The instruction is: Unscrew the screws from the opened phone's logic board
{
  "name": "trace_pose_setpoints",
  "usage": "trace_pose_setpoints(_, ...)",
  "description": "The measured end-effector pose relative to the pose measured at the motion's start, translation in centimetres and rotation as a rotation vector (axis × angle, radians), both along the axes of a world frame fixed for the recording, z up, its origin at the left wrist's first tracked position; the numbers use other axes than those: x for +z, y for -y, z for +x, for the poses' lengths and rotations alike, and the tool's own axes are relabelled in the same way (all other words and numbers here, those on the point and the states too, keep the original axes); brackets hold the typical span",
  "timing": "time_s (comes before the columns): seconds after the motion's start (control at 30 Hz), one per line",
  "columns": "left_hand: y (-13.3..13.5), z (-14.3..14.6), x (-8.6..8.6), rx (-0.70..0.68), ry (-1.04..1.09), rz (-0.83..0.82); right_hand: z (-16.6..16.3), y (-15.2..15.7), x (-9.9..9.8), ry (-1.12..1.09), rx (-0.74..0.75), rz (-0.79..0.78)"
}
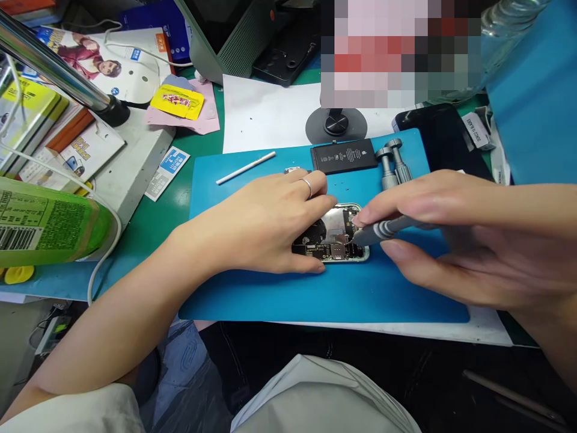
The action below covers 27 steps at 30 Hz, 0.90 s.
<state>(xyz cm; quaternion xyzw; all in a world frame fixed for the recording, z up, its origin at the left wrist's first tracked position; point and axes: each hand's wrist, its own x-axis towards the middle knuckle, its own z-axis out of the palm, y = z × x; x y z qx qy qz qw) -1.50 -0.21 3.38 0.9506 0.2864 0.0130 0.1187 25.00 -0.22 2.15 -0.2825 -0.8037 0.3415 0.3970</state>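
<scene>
An opened phone (336, 237) with its circuit boards bare lies on a blue work mat (270, 294). My left hand (265, 225), a ring on one finger, rests over the phone's left part with fingers curled around its edges, holding it down. My right hand (460, 234) pinches a grey screwdriver (383, 230), its tip touching the phone's inside near the right edge. A black phone battery (343, 156) lies on the mat just behind the phone.
Two more grey screwdrivers (393, 162) and a white stick (246, 168) lie at the back of the mat. A green bottle (49, 222) lies at the left. A metal lamp arm (54, 69), packaging and papers crowd the back left. A dark phone panel (444, 141) is at the back right.
</scene>
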Motion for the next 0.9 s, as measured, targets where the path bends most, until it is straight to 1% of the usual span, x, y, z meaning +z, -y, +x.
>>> trace_pose_setpoints(0.1,0.0,0.0,0.0,-0.004,-0.004,-0.005,0.4,0.2,-0.3,0.039,0.128,0.150)
trace_pose_setpoints(0.17,0.0,0.0,0.0,-0.003,-0.008,-0.002,0.7,0.3,-0.5,0.064,0.147,0.171)
trace_pose_setpoints(0.3,0.0,0.0,0.1,-0.003,-0.016,0.008,0.6,0.6,-0.5,0.064,0.068,0.150)
trace_pose_setpoints(0.43,0.0,0.0,0.0,-0.005,-0.014,0.013,0.2,0.5,-0.4,0.024,0.099,0.092)
trace_pose_setpoints(0.63,0.1,0.2,0.2,0.007,-0.034,0.001,0.2,0.6,0.0,0.039,0.052,0.173)
trace_pose_setpoints(0.7,0.1,0.2,0.2,0.010,-0.035,0.000,0.2,0.9,0.2,0.048,-0.042,0.185)
trace_pose_setpoints(0.77,0.1,0.2,0.3,0.013,-0.033,-0.001,0.4,1.1,0.4,0.022,-0.217,0.149)
trace_pose_setpoints(0.83,0.0,0.2,0.3,0.014,-0.033,-0.004,0.8,0.8,0.5,0.016,-0.423,0.071)
trace_pose_setpoints(0.9,0.0,0.2,0.3,0.013,-0.029,-0.002,1.5,0.2,0.5,0.091,-0.569,0.063)
